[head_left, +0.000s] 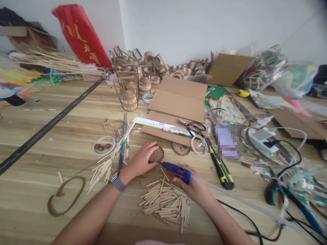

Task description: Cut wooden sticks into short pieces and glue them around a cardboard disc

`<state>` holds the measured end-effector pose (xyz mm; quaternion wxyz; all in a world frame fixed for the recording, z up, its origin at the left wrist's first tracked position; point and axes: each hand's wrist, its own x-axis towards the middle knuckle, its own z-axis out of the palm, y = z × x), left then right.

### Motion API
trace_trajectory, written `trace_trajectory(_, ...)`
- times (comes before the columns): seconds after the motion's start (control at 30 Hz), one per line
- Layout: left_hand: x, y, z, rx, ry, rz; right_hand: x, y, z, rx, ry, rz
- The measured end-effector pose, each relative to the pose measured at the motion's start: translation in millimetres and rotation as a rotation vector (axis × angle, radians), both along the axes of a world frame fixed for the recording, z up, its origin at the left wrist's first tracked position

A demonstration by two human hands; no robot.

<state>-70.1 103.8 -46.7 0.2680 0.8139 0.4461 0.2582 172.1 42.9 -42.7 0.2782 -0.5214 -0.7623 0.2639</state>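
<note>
My left hand is closed on the edge of a round brown cardboard disc, steadying it at the middle of the wooden surface. In my right hand is a blue hot glue gun, its nozzle pointing left at the disc's lower edge. A long clear glue stick runs out of its back end. Just below both hands lies a pile of short wooden sticks. A second cardboard disc with a notched rim rests to the right of the held one.
Scissors, a roll of white tape and a black-yellow utility knife lie to the right. Blue-handled pliers and black cords are further right. Finished-looking small stick baskets stand behind, beside cardboard sheets.
</note>
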Motion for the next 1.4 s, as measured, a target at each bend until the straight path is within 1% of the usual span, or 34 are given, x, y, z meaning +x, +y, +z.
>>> trace_trajectory(0.4,-0.1,0.4,-0.4,0.002,-0.024,-0.005,-1.1,0.4,2.3,-0.039,0.055,-0.013)
trace_trajectory(0.63,0.1,-0.4,1.1,0.003,-0.028,-0.019,-0.6,3.4,2.4,-0.115,0.130,-0.119)
trace_trajectory(0.83,0.3,-1.2,3.2,-0.002,-0.006,-0.022,21.9,18.3,11.2,-0.196,0.181,-0.202)
trace_trajectory(0.93,0.2,-1.7,3.8,-0.006,0.003,-0.018,37.4,25.0,15.1,-0.168,0.145,-0.221)
trace_trajectory(1.0,0.1,-1.9,3.8,-0.009,0.005,-0.017,44.5,26.0,18.5,-0.102,0.068,-0.263)
trace_trajectory(1.07,0.0,-1.9,3.5,-0.012,0.003,-0.018,45.2,23.5,23.8,-0.012,-0.039,-0.314)
trace_trajectory(1.13,0.1,-1.7,3.0,-0.015,-0.001,-0.017,36.8,18.1,30.6,0.068,-0.157,-0.314)
trace_trajectory(1.2,0.4,-1.4,2.8,-0.017,-0.007,-0.016,19.1,11.9,37.1,0.100,-0.264,-0.224)
trace_trajectory(1.3,0.7,-0.8,3.0,-0.020,-0.016,-0.021,-17.7,6.6,41.9,0.093,-0.410,-0.053)
trace_trajectory(1.4,0.8,-0.4,2.9,-0.015,-0.026,-0.031,-51.1,10.0,40.9,0.062,-0.553,0.028)
